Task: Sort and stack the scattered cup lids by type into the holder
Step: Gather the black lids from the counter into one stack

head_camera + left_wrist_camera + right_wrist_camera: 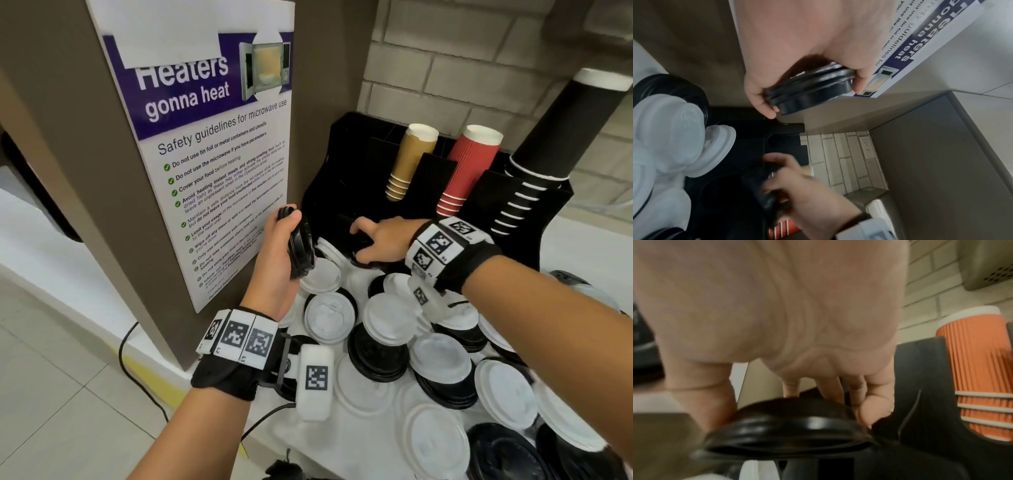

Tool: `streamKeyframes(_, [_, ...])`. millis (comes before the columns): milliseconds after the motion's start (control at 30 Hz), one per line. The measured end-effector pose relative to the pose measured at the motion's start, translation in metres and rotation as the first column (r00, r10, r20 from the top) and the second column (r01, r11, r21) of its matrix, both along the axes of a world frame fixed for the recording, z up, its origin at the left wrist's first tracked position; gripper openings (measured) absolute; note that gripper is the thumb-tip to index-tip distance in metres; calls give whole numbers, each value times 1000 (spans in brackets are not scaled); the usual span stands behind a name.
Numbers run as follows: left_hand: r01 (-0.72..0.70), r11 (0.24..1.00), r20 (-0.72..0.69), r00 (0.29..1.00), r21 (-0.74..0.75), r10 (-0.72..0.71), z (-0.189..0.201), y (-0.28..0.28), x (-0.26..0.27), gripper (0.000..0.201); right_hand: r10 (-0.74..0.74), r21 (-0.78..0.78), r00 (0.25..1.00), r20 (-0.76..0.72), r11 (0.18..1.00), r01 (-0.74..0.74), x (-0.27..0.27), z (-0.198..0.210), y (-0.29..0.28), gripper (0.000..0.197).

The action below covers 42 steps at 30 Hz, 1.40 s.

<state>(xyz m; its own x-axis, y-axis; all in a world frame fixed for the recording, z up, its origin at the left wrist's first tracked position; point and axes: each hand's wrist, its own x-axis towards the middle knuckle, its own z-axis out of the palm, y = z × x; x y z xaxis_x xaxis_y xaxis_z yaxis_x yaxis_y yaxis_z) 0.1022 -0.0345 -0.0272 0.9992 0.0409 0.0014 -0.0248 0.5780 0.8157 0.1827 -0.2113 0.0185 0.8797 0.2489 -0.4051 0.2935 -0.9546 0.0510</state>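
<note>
Black plastic cup-and-lid holder (346, 164) is standing at back w/ scattered black & white round plastic lids (387, 325) piling in front. Right hand (383, 245) is pinching a black lid (789, 428) into the holder's front slot; left hand (279, 253) is clutching a short stack of black lids (812, 91). Risk: loose stack slipping sideways, or the lid catching the slot edge & tilting.

The holder (346, 192) is black, and so are the lids in the left hand (301, 243) and the lid under the right hand (789, 431), while the scattered lids on the near counter mix white (388, 318) and black (376, 359). At the far side stand three cup stacks: gold-brown (409, 161), ribbed red (469, 168) and black (548, 147), all with white rims. The poster (209, 150) on the left is white with a purple band, white lettering and green ticks, and both wristbands (239, 337) carry black-and-white square codes.
</note>
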Motion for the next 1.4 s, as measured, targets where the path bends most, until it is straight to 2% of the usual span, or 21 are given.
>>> streamKeyframes(67, [28,999,-22,999,19,-28,-1,-2,0,14,-34,172,999,-15,984,36,-2,15,-4,53])
streamKeyframes(100, [51,998,-37,998,32,-50,-1,-3,-1,15,-56,321,997,-56,944,71,-6,21,-5,46])
streamKeyframes(167, [109,993,-57,993,53,-106,0,-6,-4,23,-69,643,978,-199,743,183,-19,27,-4,31])
streamKeyframes(233, [165,984,-71,985,61,-160,2,-8,-6,45,-12,794,962,-272,562,232,-31,28,-1,23])
streamKeyframes(267, [187,981,-85,980,58,-182,4,-9,-7,58,20,817,965,-262,537,211,-36,26,1,24])
streamKeyframes(333, [218,975,-110,971,45,-212,8,-12,-9,76,75,825,979,-192,552,120,-42,24,4,33])
streamKeyframes(400, [218,975,-119,970,45,-211,11,-15,-10,82,103,848,987,-127,527,54,-47,24,6,43])
streamKeyframes(533, [205,978,-97,975,47,-200,14,-20,-8,80,153,884,988,-15,463,-58,-51,22,7,56])
streamKeyframes(700, [160,985,-91,984,60,-154,14,-21,-9,81,176,878,984,12,469,-94,-51,19,12,59])
streamKeyframes(767, [118,991,-101,989,68,-111,12,-18,-7,70,160,894,987,-15,443,-59,-47,17,14,55])
streamKeyframes(833, [50,998,-98,994,48,-45,11,-13,-4,53,56,915,996,-70,401,41,-39,16,19,36])
streamKeyframes(867, [14,999,-94,996,35,-11,11,-9,-2,45,-10,902,998,-58,428,57,-34,14,22,25])
streamKeyframes(900, [-17,1000,-85,996,25,19,13,-6,-1,36,-52,862,999,-8,506,33,-27,12,25,21])
streamKeyframes(933, [-39,999,-74,996,25,41,15,-3,-1,29,-35,781,998,58,624,-23,-21,8,27,22])
streamKeyframes(1000, [-56,997,-42,997,46,58,19,0,1,21,131,520,987,93,839,-160,-13,-4,37,28])
streamKeyframes(1033, [-59,996,-24,998,60,60,21,1,2,18,207,386,976,67,897,-216,-11,-12,44,35])
streamKeyframes(1067, [-62,996,-8,998,70,63,23,2,2,15,243,279,969,43,929,-245,-9,-21,51,43])
streamKeyframes(1133, [-59,995,12,998,75,59,26,5,3,14,211,147,977,30,966,-213,-6,-36,64,60])
streamKeyframes(1200, [-50,996,17,999,71,48,28,7,1,19,224,10,974,43,974,-225,-1,-50,74,71])
streamKeyframes(1267, [-40,997,27,999,73,38,28,9,0,20,280,-93,959,50,957,-274,5,-61,77,68])
streamKeyframes(1400, [-28,995,44,999,100,24,29,12,-1,16,276,-143,960,39,953,-268,11,-61,68,49])
